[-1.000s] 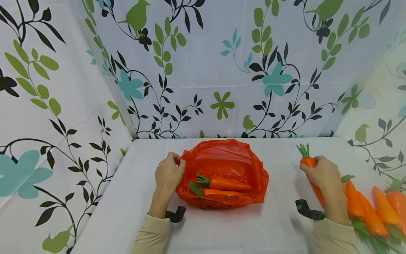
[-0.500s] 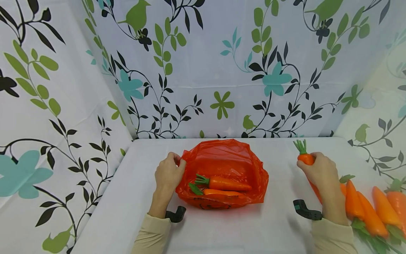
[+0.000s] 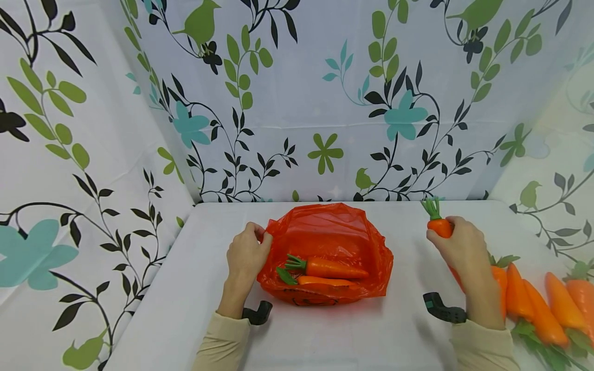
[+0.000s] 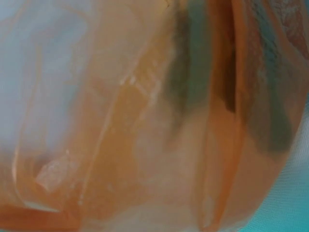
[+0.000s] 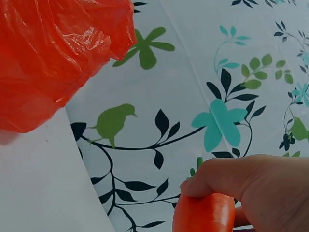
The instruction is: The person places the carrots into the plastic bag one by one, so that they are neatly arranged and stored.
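The red plastic bag [image 3: 334, 232] lies with its mouth spread; inside it are a carrot with a green stem [image 3: 331, 269] and a slimmer carrot [image 3: 325, 281] below. At the bag's left edge my left hand [image 3: 246, 252] pinches the rim. My right hand [image 3: 468, 252], to the right of the bag, grips another carrot [image 3: 439, 227] near its top, green stem upward; the hand and forearm hide part of its body. In the right wrist view the thumb of my right hand [image 5: 241, 188] presses on that carrot [image 5: 205, 212]. The left wrist view shows only blurred, see-through bag [image 4: 125, 145].
Several orange carrots [image 3: 543, 312] with green leaves lie at the right side of the white table [image 3: 390, 335]. A patterned cloth [image 3: 287, 103] with leaves, birds and flowers hangs behind the table and at both sides.
My right hand has moved a little left and toward the back of the table with the carrot in its grip. The left hand and the bag have stayed in place.
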Tool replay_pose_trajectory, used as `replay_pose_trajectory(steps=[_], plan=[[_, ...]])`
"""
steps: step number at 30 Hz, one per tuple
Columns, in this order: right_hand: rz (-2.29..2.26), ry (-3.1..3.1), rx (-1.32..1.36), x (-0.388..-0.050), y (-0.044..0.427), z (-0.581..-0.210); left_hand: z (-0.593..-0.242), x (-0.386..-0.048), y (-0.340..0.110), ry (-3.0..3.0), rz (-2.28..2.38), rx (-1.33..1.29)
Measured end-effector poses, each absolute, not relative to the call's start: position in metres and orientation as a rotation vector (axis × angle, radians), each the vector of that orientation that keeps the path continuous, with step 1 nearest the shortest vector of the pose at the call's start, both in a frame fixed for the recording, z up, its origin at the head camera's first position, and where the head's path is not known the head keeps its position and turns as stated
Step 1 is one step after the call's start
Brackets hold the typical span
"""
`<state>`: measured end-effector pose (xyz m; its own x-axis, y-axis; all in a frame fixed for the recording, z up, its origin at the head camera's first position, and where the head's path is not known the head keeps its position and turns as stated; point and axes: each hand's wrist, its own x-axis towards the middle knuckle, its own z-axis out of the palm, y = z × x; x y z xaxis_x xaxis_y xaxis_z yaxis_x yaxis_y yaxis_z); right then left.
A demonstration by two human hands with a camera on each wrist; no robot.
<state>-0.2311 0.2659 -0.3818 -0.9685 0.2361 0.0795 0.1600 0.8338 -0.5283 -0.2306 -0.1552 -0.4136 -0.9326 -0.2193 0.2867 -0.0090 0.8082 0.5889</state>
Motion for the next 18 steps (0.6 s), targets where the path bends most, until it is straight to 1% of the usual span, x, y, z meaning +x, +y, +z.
replay_pose_trajectory(steps=[18], plan=[[0.827, -2.812, -0.203, -0.229, 0.243, -0.375, -0.414, -0.231, -0.154, -2.627, -0.857, 0.166]])
